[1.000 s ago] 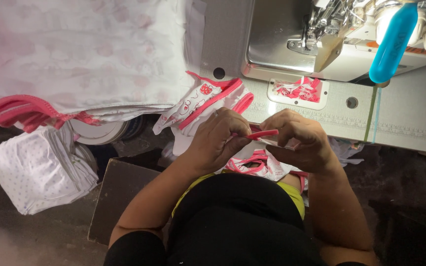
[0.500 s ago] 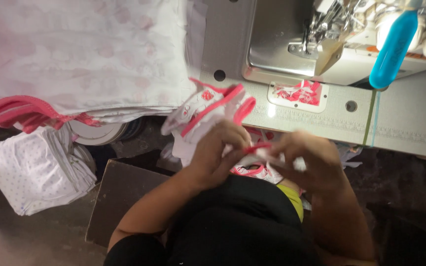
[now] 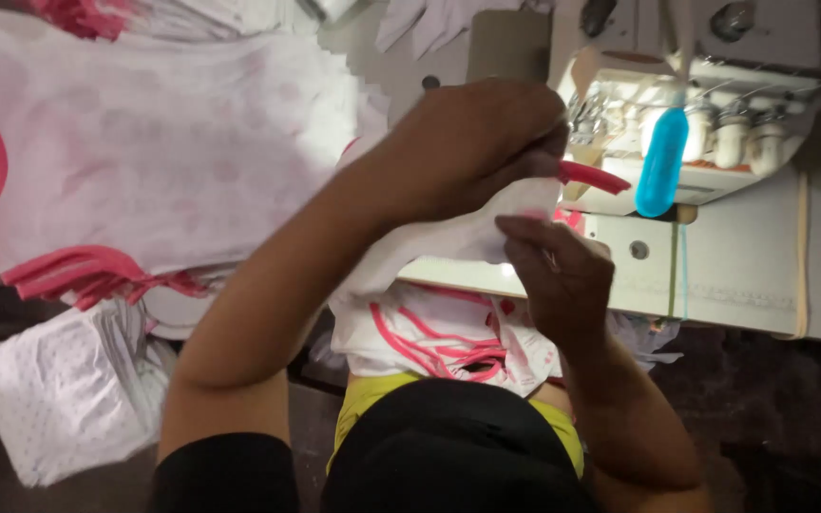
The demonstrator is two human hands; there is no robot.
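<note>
Both hands, left (image 3: pixel 472 142) and right (image 3: pixel 553 271), pinch the white pink-trimmed fabric piece (image 3: pixel 486 233); feeding it squarely to the grey sewing machine (image 3: pixel 715 114) at two o'clock seemingly comes next.

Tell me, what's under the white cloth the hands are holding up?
Under the white cloth lies more white fabric with pink trim on the lap. The left hand and right hand cover what's between them.

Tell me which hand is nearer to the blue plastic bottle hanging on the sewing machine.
Left. The left hand is raised beside the blue plastic bottle, pinching a pink strip that points at it. The right hand sits lower, below and left of the bottle, gripping white fabric.
</note>
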